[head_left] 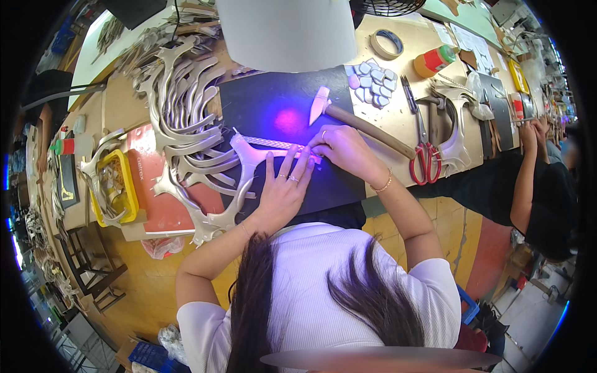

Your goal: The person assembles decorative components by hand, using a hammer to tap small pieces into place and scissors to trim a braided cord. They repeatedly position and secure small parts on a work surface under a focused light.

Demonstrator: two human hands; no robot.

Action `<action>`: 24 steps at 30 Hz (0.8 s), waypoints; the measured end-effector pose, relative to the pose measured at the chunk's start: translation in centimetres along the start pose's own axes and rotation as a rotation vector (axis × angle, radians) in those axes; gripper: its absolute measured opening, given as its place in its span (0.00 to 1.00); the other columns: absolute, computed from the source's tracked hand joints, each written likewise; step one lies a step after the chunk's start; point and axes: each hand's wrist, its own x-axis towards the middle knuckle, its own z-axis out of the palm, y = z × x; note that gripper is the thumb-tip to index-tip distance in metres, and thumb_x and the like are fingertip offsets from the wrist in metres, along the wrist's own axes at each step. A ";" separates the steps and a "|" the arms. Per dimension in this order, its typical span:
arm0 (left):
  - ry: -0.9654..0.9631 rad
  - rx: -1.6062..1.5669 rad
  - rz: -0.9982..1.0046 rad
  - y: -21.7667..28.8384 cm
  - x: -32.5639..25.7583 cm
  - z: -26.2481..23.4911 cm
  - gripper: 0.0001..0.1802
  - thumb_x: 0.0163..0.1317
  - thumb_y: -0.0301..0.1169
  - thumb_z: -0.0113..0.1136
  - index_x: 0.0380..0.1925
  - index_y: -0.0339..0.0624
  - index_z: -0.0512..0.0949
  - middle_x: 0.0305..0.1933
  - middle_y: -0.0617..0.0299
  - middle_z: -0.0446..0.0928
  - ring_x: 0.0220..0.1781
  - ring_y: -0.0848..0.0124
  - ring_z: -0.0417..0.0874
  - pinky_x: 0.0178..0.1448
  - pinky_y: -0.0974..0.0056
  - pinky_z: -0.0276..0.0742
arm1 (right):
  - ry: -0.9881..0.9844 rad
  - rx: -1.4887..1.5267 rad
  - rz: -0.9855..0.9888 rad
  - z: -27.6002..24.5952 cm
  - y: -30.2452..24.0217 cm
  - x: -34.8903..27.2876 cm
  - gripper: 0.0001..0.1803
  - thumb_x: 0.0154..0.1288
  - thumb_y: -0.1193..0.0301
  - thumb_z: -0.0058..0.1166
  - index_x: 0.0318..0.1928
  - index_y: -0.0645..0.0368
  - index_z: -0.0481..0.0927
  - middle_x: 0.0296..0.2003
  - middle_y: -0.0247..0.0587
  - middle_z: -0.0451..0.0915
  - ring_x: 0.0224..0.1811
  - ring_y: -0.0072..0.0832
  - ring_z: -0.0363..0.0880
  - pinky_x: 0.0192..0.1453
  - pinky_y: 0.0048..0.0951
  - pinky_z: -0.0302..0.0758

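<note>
My left hand [281, 194] lies with its fingers stretched over one arm of a pale, shiny, branched leather-like piece [246, 160]. Along that arm runs a narrow strip with a woven-looking pattern [263, 143]. At the strip's right end my right hand [346, 149] has its fingers pinched together, partly hiding what they grip. Both hands are over a black mat [249, 102], under purple-blue light. Just beyond the right hand a hammer [367, 127] rests with its pale head on the mat and its wooden handle slanting right.
Many curved silvery strips [193, 105] are heaped on the left. Red-handled scissors [425, 158], grey pads [376, 81], a tape roll [387, 45] and a green-capped bottle [435, 61] lie or stand to the right. A white lamp shade [286, 34] overhangs the far side. Another person [528, 186] works at right.
</note>
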 end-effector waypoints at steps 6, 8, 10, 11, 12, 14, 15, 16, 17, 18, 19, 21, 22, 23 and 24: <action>0.007 0.032 0.068 -0.5 0.5 -1.3 0.30 0.59 0.28 0.59 0.64 0.39 0.73 0.73 0.50 0.66 0.76 0.55 0.64 0.75 0.35 0.55 | 0.043 0.073 -0.022 0.3 0.5 -0.5 0.10 0.56 0.72 0.63 0.39 0.60 0.87 0.35 0.46 0.85 0.40 0.44 0.84 0.49 0.42 0.79; 0.036 0.004 0.127 -1.5 1.3 -1.7 0.26 0.59 0.28 0.57 0.60 0.38 0.75 0.68 0.51 0.71 0.72 0.56 0.69 0.72 0.42 0.63 | 0.038 0.108 -0.034 0.2 0.6 -0.5 0.10 0.56 0.73 0.64 0.39 0.60 0.87 0.36 0.46 0.85 0.41 0.45 0.84 0.49 0.42 0.79; 0.064 -0.011 0.220 -2.7 2.5 -1.9 0.22 0.60 0.29 0.56 0.56 0.39 0.78 0.61 0.53 0.75 0.66 0.57 0.74 0.68 0.47 0.68 | 0.024 0.138 -0.018 0.0 0.6 -0.6 0.10 0.56 0.74 0.64 0.40 0.60 0.87 0.36 0.46 0.86 0.41 0.45 0.84 0.49 0.42 0.78; 0.074 -0.020 0.265 -3.2 3.1 -2.1 0.20 0.60 0.29 0.55 0.53 0.39 0.79 0.58 0.54 0.77 0.62 0.58 0.76 0.66 0.50 0.70 | 0.019 0.153 -0.011 -0.1 0.6 -0.5 0.10 0.56 0.75 0.64 0.40 0.60 0.87 0.36 0.46 0.86 0.41 0.45 0.84 0.49 0.42 0.78; 0.072 -0.030 0.297 -3.6 3.6 -2.2 0.19 0.60 0.29 0.55 0.52 0.39 0.80 0.55 0.54 0.78 0.60 0.58 0.77 0.64 0.51 0.71 | 0.007 0.140 -0.007 -0.2 0.6 -0.5 0.10 0.57 0.75 0.64 0.41 0.60 0.87 0.38 0.45 0.86 0.42 0.43 0.84 0.50 0.41 0.79; 0.059 -0.060 0.364 -4.3 4.4 -2.4 0.18 0.59 0.29 0.55 0.49 0.39 0.81 0.50 0.55 0.78 0.55 0.59 0.79 0.62 0.53 0.73 | -0.007 0.107 -0.001 -0.4 0.5 -0.6 0.10 0.59 0.75 0.64 0.42 0.60 0.87 0.40 0.44 0.87 0.43 0.41 0.85 0.52 0.37 0.80; 0.053 -0.079 0.361 -4.5 4.6 -2.6 0.17 0.59 0.29 0.55 0.49 0.39 0.81 0.49 0.56 0.78 0.54 0.59 0.79 0.61 0.54 0.74 | -0.003 0.113 0.001 -0.4 0.4 -0.7 0.11 0.59 0.75 0.64 0.43 0.60 0.87 0.40 0.44 0.87 0.43 0.40 0.85 0.51 0.37 0.80; 0.046 -0.100 0.359 -4.7 4.7 -2.6 0.17 0.59 0.29 0.55 0.49 0.40 0.81 0.48 0.57 0.78 0.53 0.59 0.79 0.60 0.55 0.74 | 0.004 0.115 -0.001 -0.4 0.3 -0.7 0.11 0.59 0.75 0.64 0.44 0.60 0.87 0.40 0.44 0.87 0.43 0.40 0.85 0.51 0.37 0.80; 0.038 -0.120 0.357 -4.8 4.8 -2.7 0.17 0.59 0.29 0.55 0.48 0.40 0.81 0.47 0.57 0.78 0.52 0.60 0.79 0.59 0.56 0.75 | 0.012 0.118 -0.006 -0.4 0.3 -0.7 0.11 0.59 0.76 0.64 0.44 0.60 0.87 0.40 0.45 0.87 0.42 0.40 0.85 0.51 0.37 0.80; 0.061 -0.140 0.354 -4.9 4.8 -2.6 0.17 0.59 0.29 0.55 0.48 0.40 0.81 0.47 0.58 0.78 0.51 0.60 0.79 0.59 0.56 0.75 | 0.016 0.129 0.009 -0.3 0.2 -0.7 0.12 0.59 0.76 0.64 0.45 0.59 0.86 0.40 0.45 0.87 0.42 0.40 0.86 0.50 0.37 0.80; 0.084 -0.161 0.349 -4.9 4.9 -2.6 0.17 0.59 0.28 0.55 0.48 0.39 0.81 0.47 0.58 0.78 0.51 0.60 0.79 0.58 0.56 0.75 | 0.022 0.139 0.021 -0.3 0.2 -0.7 0.12 0.59 0.76 0.63 0.45 0.59 0.86 0.39 0.45 0.87 0.41 0.40 0.86 0.49 0.36 0.81; 0.106 -0.181 0.344 -4.9 5.0 -2.5 0.17 0.59 0.28 0.55 0.48 0.39 0.81 0.46 0.59 0.78 0.50 0.61 0.79 0.57 0.57 0.75 | 0.029 0.147 0.031 -0.3 0.2 -0.7 0.13 0.59 0.77 0.63 0.46 0.59 0.86 0.37 0.45 0.87 0.39 0.39 0.86 0.47 0.36 0.81; 0.105 -0.182 0.344 -4.9 5.0 -2.4 0.17 0.59 0.28 0.55 0.48 0.39 0.81 0.46 0.59 0.78 0.49 0.61 0.79 0.57 0.57 0.75 | 0.030 0.144 0.030 -0.3 0.2 -0.6 0.14 0.59 0.77 0.63 0.47 0.59 0.86 0.36 0.45 0.87 0.38 0.39 0.86 0.47 0.36 0.81; 0.101 -0.185 0.339 -4.9 4.9 -2.4 0.17 0.59 0.27 0.55 0.48 0.39 0.81 0.45 0.59 0.78 0.48 0.62 0.79 0.57 0.57 0.75 | 0.036 0.143 0.020 -0.3 0.3 -0.6 0.14 0.59 0.77 0.63 0.47 0.58 0.86 0.36 0.45 0.87 0.38 0.39 0.87 0.46 0.36 0.81; 0.101 -0.176 0.344 -4.9 5.0 -2.3 0.17 0.59 0.27 0.55 0.48 0.39 0.81 0.45 0.59 0.78 0.48 0.62 0.79 0.56 0.57 0.75 | 0.034 0.143 0.029 -0.3 0.3 -0.6 0.14 0.59 0.77 0.63 0.47 0.58 0.86 0.35 0.44 0.87 0.37 0.39 0.87 0.46 0.35 0.81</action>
